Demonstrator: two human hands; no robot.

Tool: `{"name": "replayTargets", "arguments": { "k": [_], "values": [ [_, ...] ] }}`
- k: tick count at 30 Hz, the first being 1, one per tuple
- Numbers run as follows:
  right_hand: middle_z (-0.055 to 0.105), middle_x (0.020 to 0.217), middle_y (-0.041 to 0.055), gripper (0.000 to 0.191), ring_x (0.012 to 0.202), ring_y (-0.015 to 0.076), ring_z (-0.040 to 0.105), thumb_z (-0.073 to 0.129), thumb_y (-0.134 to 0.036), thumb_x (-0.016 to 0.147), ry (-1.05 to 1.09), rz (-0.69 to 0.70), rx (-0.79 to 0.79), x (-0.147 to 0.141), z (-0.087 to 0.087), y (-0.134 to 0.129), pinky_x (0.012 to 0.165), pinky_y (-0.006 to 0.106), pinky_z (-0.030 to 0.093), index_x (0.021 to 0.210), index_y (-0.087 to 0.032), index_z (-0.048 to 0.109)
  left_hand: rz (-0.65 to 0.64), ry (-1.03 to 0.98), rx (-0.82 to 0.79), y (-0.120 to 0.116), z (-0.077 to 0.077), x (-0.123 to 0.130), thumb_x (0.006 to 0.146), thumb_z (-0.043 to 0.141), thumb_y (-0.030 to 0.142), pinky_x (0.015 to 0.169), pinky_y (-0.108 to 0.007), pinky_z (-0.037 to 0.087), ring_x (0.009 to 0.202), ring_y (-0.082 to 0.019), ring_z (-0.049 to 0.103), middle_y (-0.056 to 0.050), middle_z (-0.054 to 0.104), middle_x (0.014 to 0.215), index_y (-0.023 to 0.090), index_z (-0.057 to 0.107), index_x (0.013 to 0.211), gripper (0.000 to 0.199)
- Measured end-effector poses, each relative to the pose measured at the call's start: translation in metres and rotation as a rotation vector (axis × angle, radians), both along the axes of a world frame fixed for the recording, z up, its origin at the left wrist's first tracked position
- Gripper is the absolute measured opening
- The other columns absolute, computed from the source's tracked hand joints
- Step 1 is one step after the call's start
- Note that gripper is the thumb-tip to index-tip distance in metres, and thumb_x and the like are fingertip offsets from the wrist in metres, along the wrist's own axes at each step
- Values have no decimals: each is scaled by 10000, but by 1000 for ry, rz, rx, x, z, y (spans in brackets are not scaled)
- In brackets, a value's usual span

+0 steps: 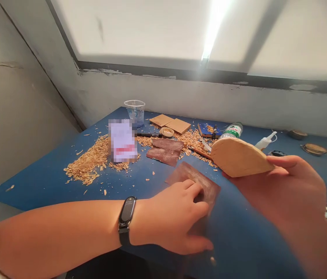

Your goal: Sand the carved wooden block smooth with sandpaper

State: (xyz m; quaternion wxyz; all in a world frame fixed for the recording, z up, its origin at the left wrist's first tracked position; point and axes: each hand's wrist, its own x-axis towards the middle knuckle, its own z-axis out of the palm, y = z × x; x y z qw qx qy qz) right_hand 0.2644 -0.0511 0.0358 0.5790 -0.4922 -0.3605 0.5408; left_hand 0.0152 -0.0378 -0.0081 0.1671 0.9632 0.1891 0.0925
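My right hand holds a pale, rounded wooden piece up above the right part of the blue table, thumb along its edge. The piece tapers to a point near the thumb. My left hand, with a dark band on its wrist, reaches over a brown sheet of sandpaper. Its fingers are bent over the sheet and its thumb is spread apart; the fingertips are partly hidden. A second, creased brown sheet lies just beyond.
Wood shavings are piled on the blue table. Behind stand a plastic cup, wooden squares, a marker and a bottle. A white nozzle bottle is at right, below the wall.
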Motion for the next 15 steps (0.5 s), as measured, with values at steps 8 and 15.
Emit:
{"name": "replayTargets", "arguments": {
  "k": [8, 15],
  "values": [
    [469, 1780, 158, 588, 1627, 446, 487, 345, -524, 1073, 5, -74, 82, -6, 4, 3, 1081, 544, 626, 1567, -257, 520, -99, 26, 54, 5, 5, -1, 919, 830, 530, 752, -439, 536, 906, -288, 605, -133, 680, 1037, 184, 710, 911, 367],
    [758, 1178, 123, 327, 1267, 410, 731, 612, -425, 945, -512, -188, 202, -2, -8, 2, 945, 516, 640, 1252, -322, 650, -195, -77, -211, 19, 14, -1, 904, 774, 352, 703, -410, 445, 777, -235, 538, -36, 603, 768, 272, 376, 738, 439]
  ]
}}
